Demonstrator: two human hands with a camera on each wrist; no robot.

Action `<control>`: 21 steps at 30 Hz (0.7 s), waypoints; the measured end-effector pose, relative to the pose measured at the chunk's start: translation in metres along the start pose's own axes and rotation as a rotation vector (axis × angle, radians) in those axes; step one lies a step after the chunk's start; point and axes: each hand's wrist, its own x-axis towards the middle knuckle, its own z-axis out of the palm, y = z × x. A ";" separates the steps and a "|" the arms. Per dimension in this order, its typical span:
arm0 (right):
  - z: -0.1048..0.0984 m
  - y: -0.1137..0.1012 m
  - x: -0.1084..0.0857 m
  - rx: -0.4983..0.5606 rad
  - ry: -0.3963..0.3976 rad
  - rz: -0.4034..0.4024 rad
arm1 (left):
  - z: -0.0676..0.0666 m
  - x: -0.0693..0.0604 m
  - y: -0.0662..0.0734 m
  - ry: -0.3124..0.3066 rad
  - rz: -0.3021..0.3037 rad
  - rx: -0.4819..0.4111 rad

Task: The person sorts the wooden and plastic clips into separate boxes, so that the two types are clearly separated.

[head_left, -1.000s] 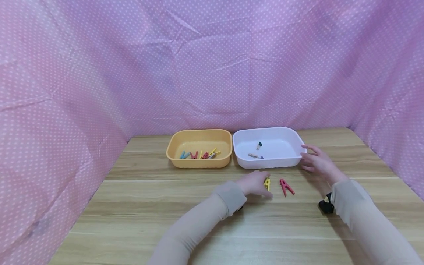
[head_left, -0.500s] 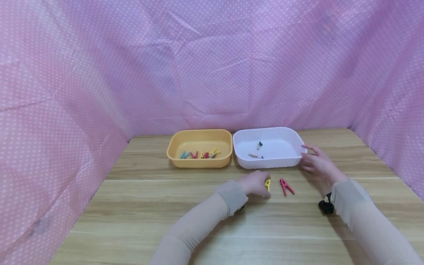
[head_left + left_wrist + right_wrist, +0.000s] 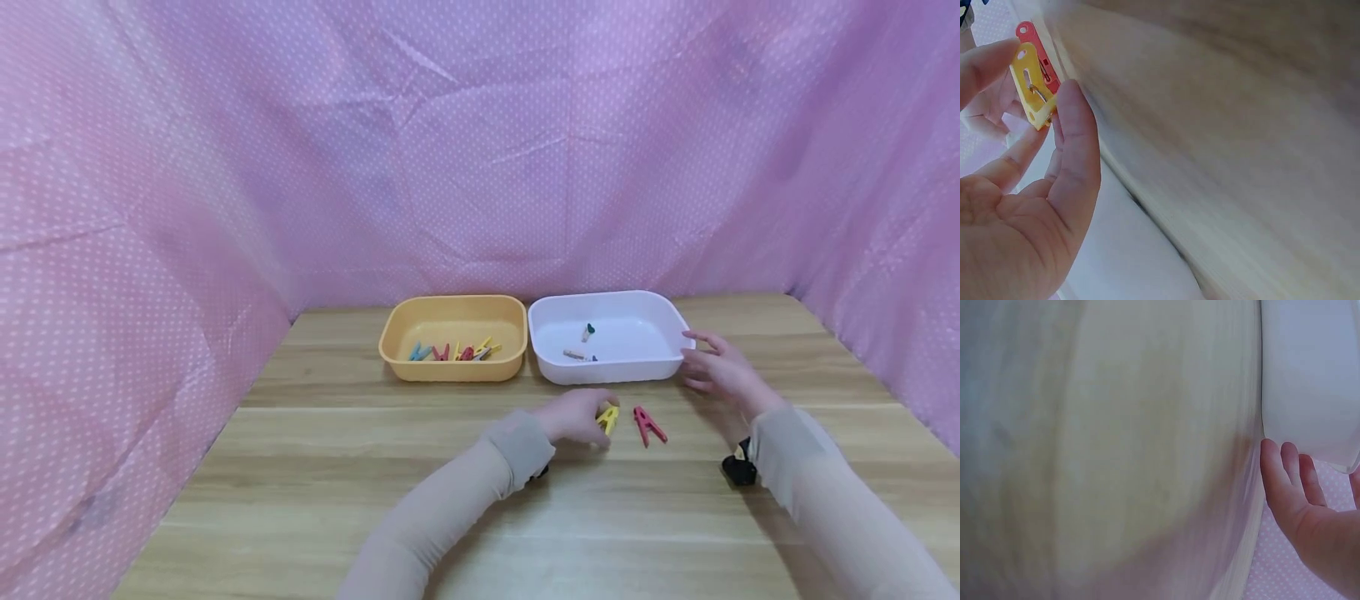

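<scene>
Just in front of the white plastic bin [image 3: 611, 372], my left hand [image 3: 573, 414] pinches a yellow clothespin [image 3: 609, 419] between thumb and fingertips. The left wrist view shows that yellow clothespin [image 3: 1024, 78] held at its ends, with a red clothespin [image 3: 1039, 53] behind it. On the table, that red clothespin [image 3: 649, 426] lies a little right of the left hand and touches no hand. Fairly straight fingers of my right hand [image 3: 726, 372] rest against the right end of the white bin. In the right wrist view, the fingertips meet the bin's [image 3: 1313, 375] wall.
Left of the white bin stands a yellow-orange bin [image 3: 450, 372] holding several coloured clothespins [image 3: 467, 352]. Inside the white bin lie a few small wooden clips [image 3: 588, 332]. A pink dotted cloth [image 3: 480, 167] hangs behind and beside the wooden table [image 3: 300, 467].
The yellow clothespin has turned and tilted in my left hand, whose fingers have closed in on it. The right hand stays at the bin, and the red clothespin has not moved.
</scene>
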 end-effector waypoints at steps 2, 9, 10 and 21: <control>0.001 0.001 -0.001 -0.009 0.000 0.003 | 0.000 -0.001 -0.001 0.001 0.015 0.001; 0.000 0.001 -0.001 0.025 -0.003 -0.004 | -0.004 -0.005 -0.004 0.034 0.077 0.022; 0.000 0.001 -0.001 0.032 -0.005 -0.006 | -0.005 -0.005 -0.004 0.038 0.086 0.024; -0.001 0.001 0.000 0.038 -0.011 0.002 | -0.010 -0.012 -0.007 0.051 0.146 0.013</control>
